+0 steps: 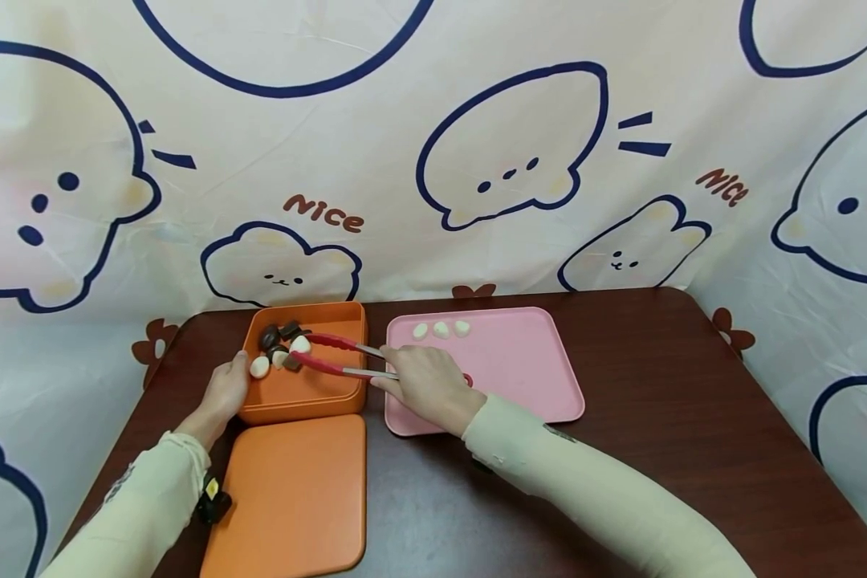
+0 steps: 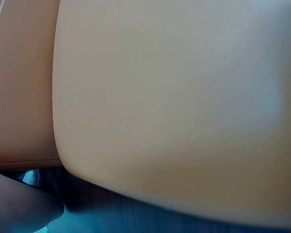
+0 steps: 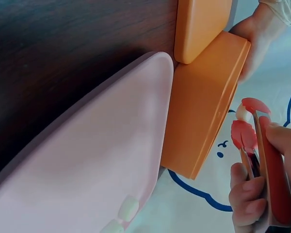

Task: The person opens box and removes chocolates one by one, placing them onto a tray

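In the head view my right hand (image 1: 433,384) grips red-tipped tongs (image 1: 332,371) over the orange box (image 1: 347,321). A small white rounded piece (image 3: 242,113) is between the tong tips, above the box rim in the right wrist view. Inside the box lie several dark brown, chocolate-like pieces (image 1: 269,337) and other white pieces (image 1: 260,367). My left hand (image 1: 225,392) holds the box at its left wall; its fingers are partly hidden. On the pink tray (image 1: 520,361), three white pieces (image 1: 441,330) stand in a row near the far edge.
An orange lid (image 1: 296,498) lies flat on the dark wooden table (image 1: 643,401), directly in front of the box. The pink tray stands just right of the box. A white printed curtain (image 1: 390,241) encloses the back and both sides.
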The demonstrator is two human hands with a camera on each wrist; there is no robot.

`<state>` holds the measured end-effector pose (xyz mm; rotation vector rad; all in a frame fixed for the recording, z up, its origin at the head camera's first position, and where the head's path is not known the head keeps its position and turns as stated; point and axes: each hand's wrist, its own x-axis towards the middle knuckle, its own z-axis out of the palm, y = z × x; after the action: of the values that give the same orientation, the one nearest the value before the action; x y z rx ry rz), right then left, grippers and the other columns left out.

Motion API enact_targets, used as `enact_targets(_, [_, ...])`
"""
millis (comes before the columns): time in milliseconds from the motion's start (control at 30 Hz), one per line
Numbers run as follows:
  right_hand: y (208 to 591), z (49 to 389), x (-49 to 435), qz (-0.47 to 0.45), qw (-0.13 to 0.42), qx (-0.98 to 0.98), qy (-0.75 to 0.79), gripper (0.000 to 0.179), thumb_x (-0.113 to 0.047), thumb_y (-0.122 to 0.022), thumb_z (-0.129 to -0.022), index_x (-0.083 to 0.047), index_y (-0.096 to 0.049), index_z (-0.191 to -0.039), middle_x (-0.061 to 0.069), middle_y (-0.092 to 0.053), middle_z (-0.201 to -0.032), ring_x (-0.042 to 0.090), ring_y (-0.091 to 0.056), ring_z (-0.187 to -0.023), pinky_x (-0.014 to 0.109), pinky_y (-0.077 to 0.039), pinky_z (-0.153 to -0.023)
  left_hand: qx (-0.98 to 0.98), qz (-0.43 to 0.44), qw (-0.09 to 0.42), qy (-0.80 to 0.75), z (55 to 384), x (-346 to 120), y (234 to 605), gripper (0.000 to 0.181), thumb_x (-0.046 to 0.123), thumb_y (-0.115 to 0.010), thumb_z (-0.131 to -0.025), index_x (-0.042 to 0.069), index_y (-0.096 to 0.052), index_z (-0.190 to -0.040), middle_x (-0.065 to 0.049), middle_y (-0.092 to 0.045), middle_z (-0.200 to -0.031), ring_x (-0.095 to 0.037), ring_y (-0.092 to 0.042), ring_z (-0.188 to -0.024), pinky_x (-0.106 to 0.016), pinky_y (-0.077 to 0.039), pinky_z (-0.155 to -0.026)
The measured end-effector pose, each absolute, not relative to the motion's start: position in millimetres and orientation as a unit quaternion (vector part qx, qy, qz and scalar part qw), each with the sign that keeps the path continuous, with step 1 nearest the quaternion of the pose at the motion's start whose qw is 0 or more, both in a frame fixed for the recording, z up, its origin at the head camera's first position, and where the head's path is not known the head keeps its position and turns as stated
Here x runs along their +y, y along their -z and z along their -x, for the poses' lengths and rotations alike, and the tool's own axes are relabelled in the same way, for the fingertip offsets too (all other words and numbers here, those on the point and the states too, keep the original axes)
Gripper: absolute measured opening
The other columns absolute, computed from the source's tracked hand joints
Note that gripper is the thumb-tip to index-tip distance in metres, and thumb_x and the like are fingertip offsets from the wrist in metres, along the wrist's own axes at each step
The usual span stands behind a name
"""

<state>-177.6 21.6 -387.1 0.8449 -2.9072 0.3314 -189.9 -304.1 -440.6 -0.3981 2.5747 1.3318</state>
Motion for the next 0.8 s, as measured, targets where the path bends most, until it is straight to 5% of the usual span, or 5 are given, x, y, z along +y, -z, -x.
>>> enact_targets(200, [388, 174, 36, -0.272, 0.063, -0.951, -0.137, 0.038, -0.047, -0.067, -0.095, -0.017, -0.069, -0.118, -0.005, -0.063, -0.072, 0.011, -0.055, -0.064, 0.033, -0.053, -0.057, 0.874, 0.136, 0.107, -0.455, 189, -304, 441, 0.072, 0.048, -0.002, -0.107, -0.008, -0.046, -0.114, -0.026, -0.044, -0.113, -0.036, -0.045, -0.109, -0.044, -0.037, -0.092])
enact_targets(500, [392, 168, 59, -0.259, 0.085, -0.949, -0.157, 0.036, -0.046, -0.070, -0.094, -0.016, -0.070, -0.113, -0.008, -0.053, -0.061, 0.008, -0.048, -0.056, 0.027, -0.042, -0.052, 0.869, 0.131, 0.115, -0.463, 189, -304, 441, 0.079, 0.047, 0.000, -0.107, -0.012, -0.033, -0.147, -0.032, -0.036, -0.144, -0.042, -0.040, -0.128, -0.055, -0.035, -0.107])
enact_targets(633, [396, 165, 68, -0.261, 0.096, -0.946, -0.167, 0.033, -0.043, -0.072, -0.093, -0.014, -0.070, -0.109, -0.008, -0.053, -0.061, 0.008, -0.048, -0.056, 0.028, -0.043, -0.052, 0.868, 0.134, 0.116, -0.464, 188, -304, 440, 0.080, 0.048, 0.001, -0.107, -0.012, -0.032, -0.149, -0.033, -0.036, -0.145, -0.043, -0.040, -0.129, -0.055, -0.035, -0.108])
enact_targets(800, [399, 161, 80, -0.256, 0.098, -0.946, -0.174, 0.035, -0.042, -0.073, -0.092, -0.015, -0.071, -0.114, -0.009, -0.053, -0.063, 0.007, -0.047, -0.058, 0.028, -0.043, -0.054, 0.871, 0.133, 0.109, -0.461, 188, -304, 440, 0.076, 0.048, -0.001, -0.107, -0.011, -0.044, -0.128, -0.029, -0.043, -0.124, -0.039, -0.044, -0.116, -0.048, -0.037, -0.096])
